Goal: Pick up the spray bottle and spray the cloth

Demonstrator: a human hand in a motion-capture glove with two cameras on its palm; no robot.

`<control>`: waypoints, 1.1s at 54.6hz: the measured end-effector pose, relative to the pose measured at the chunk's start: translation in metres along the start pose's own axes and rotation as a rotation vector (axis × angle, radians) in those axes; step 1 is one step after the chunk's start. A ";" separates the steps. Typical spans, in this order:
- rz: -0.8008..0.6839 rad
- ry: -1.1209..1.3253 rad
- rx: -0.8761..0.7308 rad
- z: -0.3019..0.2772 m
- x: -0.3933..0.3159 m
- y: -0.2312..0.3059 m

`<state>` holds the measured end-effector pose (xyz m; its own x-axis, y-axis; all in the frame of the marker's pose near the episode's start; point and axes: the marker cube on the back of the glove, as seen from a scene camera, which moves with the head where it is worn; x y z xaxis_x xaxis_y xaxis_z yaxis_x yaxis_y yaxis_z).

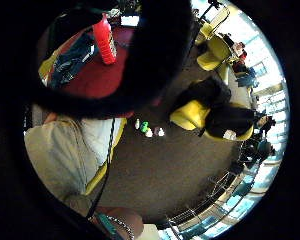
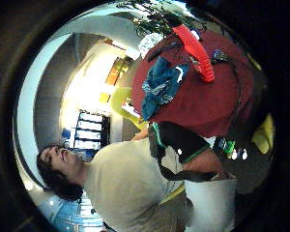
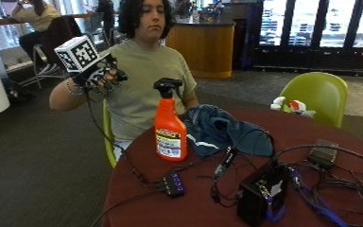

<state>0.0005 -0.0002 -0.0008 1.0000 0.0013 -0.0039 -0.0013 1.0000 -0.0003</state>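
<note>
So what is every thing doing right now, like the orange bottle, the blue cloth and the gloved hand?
spray bottle: upright on the red table, black trigger top on, nobody touching it.
cloth: crumpled in a heap on the table, right beside the bottle.
right hand: raised in the air away from the table, fingers loosely curled, holding nothing.
green chair: standing at the table, nobody sitting on it.

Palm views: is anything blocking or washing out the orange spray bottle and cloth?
Little finger side view: a dark shape covers part of the frame, window glare beyond; the orange plastic spray bottle shows. Thumb side view: glare behind, blue crumpled cloth clear. Outside view: both evenly lit.
</note>
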 end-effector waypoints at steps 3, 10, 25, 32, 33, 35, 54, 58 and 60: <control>0.004 0.007 0.003 -0.002 0.001 0.000; 0.005 0.022 -0.001 -0.004 0.003 0.000; 0.016 -0.097 0.051 0.006 0.001 -0.007; 0.060 -0.367 0.140 0.029 -0.010 -0.027; 0.069 -0.398 0.156 0.033 -0.011 -0.031; 0.084 -0.455 0.173 0.041 -0.012 -0.040; 0.179 -0.765 0.416 0.072 0.011 -0.136; 0.240 -0.780 0.550 0.078 0.018 -0.159; 0.250 -0.780 0.618 0.081 0.021 -0.168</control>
<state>0.0219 -0.1685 0.0799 0.6955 -0.0110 0.7184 -0.4285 0.7963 0.4270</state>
